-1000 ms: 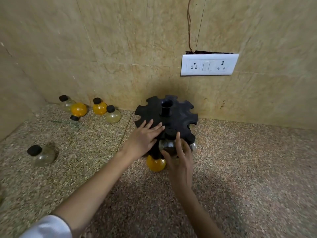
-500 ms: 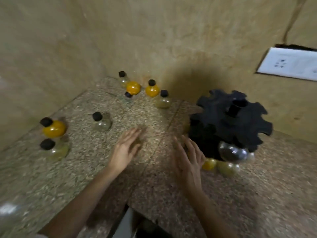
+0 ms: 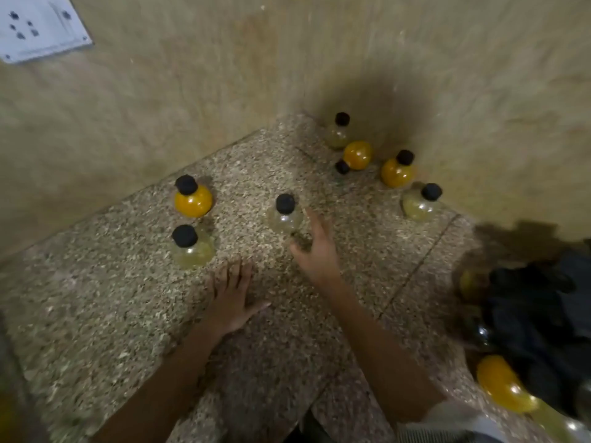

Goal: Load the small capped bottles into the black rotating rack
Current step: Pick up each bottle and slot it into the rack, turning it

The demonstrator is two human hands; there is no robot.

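Observation:
Several small round bottles with black caps stand on the speckled stone counter [image 3: 96, 314]. My right hand [image 3: 315, 251] is open, fingers spread, just right of a clear bottle [image 3: 284, 215] and not gripping it. My left hand [image 3: 232, 295] lies open and flat on the counter, just right of a pale yellow bottle [image 3: 192, 249]. An orange bottle [image 3: 193, 199] stands behind that one. The black rotating rack [image 3: 543, 321] is blurred at the right edge, with an orange bottle [image 3: 502, 383] hanging at its underside.
A group of orange and pale bottles [image 3: 395, 172] stands in the corner where the two tiled walls meet. A white switch plate [image 3: 38, 30] is on the left wall. The counter's front edge runs near the frame bottom.
The view has swung left, so the rack now sits at the far right. Both hands left the rack and moved over to the loose bottles; my right hand has come beside the clear one.

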